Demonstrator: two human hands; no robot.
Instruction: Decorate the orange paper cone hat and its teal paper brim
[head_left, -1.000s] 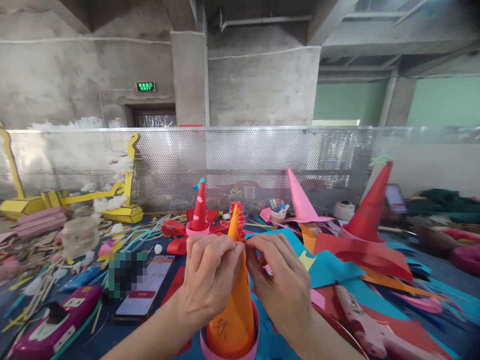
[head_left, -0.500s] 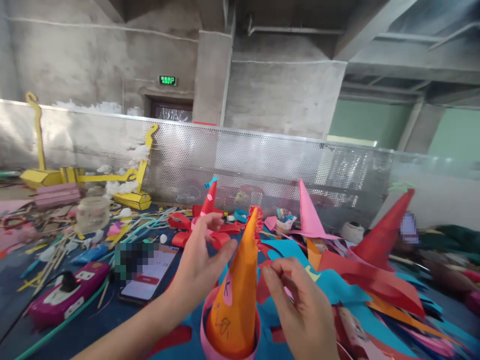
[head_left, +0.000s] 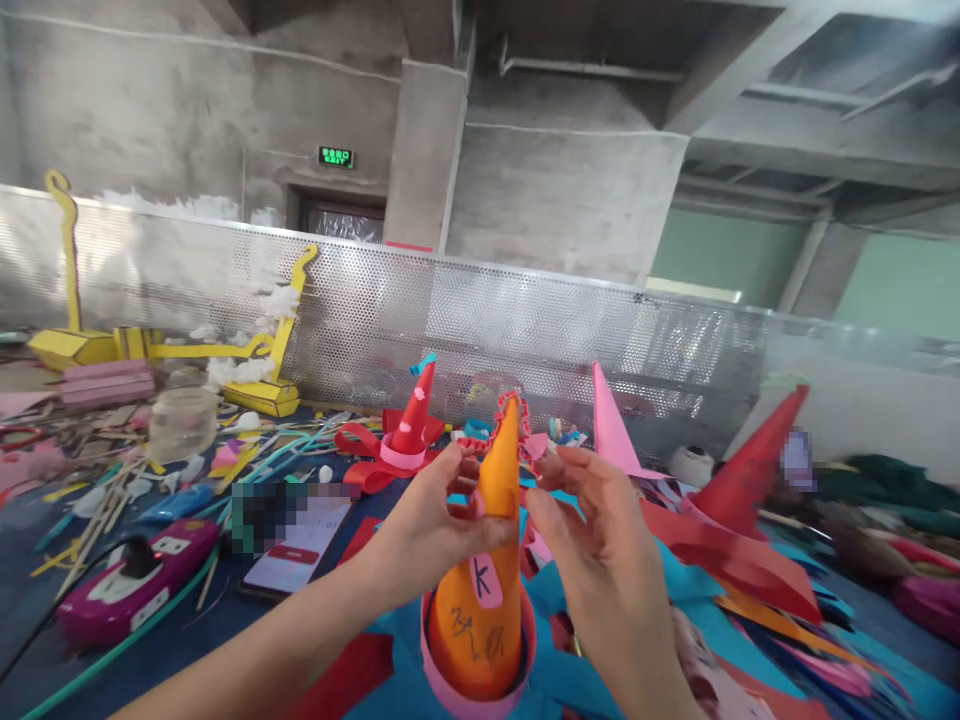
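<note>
A tall orange paper cone [head_left: 487, 640] with dark handwriting and a pink oval marked K stands before me in a pink paper ring [head_left: 429, 650]. My left hand [head_left: 442, 515] is closed round its upper part, thumb across the front and fingers behind. A red crimped paper strip [head_left: 525, 412] arches about the cone's tip and drops on both sides toward my fingers. On the right, my right hand [head_left: 600, 540] is curved with thumb and fingers apart, fingertips close beside the strip. Whether they touch it is unclear. Blue paper strips [head_left: 577, 680] spread under the cone.
Behind stand a small red cone hat [head_left: 415, 420], a pink cone [head_left: 616, 430] and a larger red cone [head_left: 757, 470]. At left lie a phone [head_left: 300, 545], a purple power strip [head_left: 139, 580], a clear jar [head_left: 182, 424] and paper scraps. A perforated metal panel [head_left: 525, 320] runs across the back.
My left hand has come down from beside the tip and closed round the cone. My right hand has risen toward the tip, its fingers parting. The red strip now arches around the tip.
</note>
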